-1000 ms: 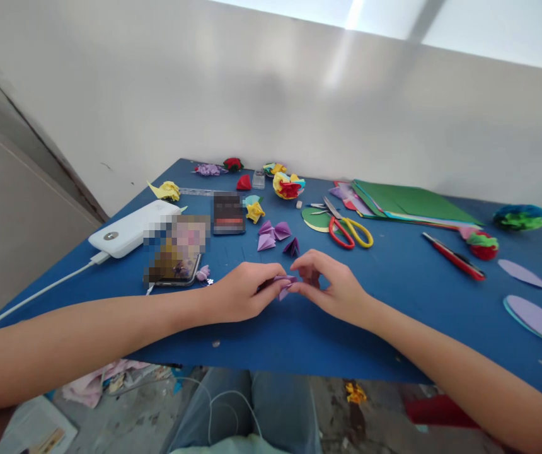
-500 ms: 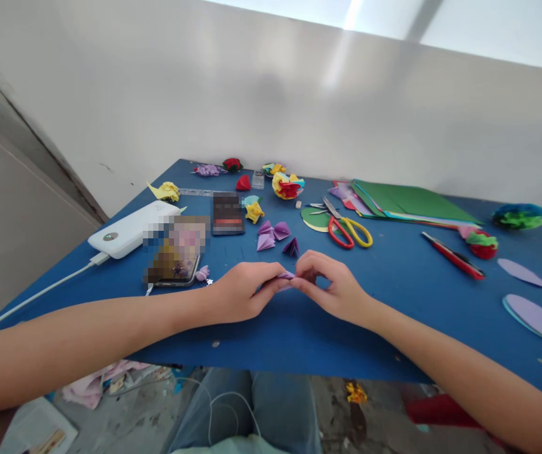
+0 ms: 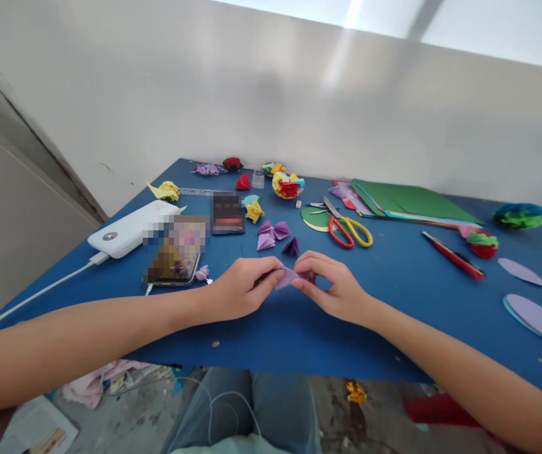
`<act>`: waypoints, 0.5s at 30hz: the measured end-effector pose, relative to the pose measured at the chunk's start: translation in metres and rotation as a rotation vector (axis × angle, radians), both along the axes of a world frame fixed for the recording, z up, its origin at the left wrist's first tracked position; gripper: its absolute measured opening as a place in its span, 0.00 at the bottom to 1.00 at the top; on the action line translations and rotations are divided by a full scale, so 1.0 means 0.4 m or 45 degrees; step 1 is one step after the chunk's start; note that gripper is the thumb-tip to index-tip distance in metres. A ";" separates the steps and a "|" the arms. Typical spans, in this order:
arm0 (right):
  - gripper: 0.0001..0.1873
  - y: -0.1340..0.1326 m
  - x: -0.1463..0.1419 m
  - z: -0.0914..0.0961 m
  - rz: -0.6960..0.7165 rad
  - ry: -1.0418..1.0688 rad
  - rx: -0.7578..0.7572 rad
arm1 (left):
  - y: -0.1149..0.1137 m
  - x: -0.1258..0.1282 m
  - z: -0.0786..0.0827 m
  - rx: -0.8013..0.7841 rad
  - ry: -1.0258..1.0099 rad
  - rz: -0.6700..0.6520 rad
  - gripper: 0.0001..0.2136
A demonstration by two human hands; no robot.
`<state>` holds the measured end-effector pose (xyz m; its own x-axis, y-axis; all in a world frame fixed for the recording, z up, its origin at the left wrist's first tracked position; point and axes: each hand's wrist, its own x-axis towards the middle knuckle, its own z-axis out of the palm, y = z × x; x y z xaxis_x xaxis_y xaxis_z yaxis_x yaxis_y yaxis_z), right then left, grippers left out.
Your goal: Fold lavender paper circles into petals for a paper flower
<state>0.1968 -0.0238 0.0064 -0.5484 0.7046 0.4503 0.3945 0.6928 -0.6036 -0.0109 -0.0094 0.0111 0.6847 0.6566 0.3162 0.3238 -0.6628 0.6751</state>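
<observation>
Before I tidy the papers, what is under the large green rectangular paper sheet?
Beneath that green sheet, edges of lilac, red and pale paper sheets show; the rest is covered.

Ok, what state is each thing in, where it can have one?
Purple paper: pinched at both ends
Left hand: pinching that paper
Right hand: pinching that paper
Purple pieces: folded, on the table
Scissors: lying down, handles apart
Power bank: display lit, cable plugged in
Big phone: screen lit, image blurred
Small phone: blurred, screen state unclear
Green sheet: lying flat
Red tool: lying down
</observation>
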 end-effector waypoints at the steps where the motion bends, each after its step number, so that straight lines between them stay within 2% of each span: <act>1: 0.06 0.000 0.000 0.000 -0.003 0.001 -0.001 | 0.000 0.000 0.000 0.012 0.002 -0.005 0.09; 15: 0.08 -0.001 -0.001 0.000 -0.029 -0.023 -0.034 | 0.002 -0.003 -0.003 0.089 0.047 -0.052 0.11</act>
<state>0.1963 -0.0243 0.0065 -0.5400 0.7287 0.4213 0.4212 0.6673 -0.6143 -0.0122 -0.0085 0.0100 0.7227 0.6050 0.3343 0.3193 -0.7211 0.6148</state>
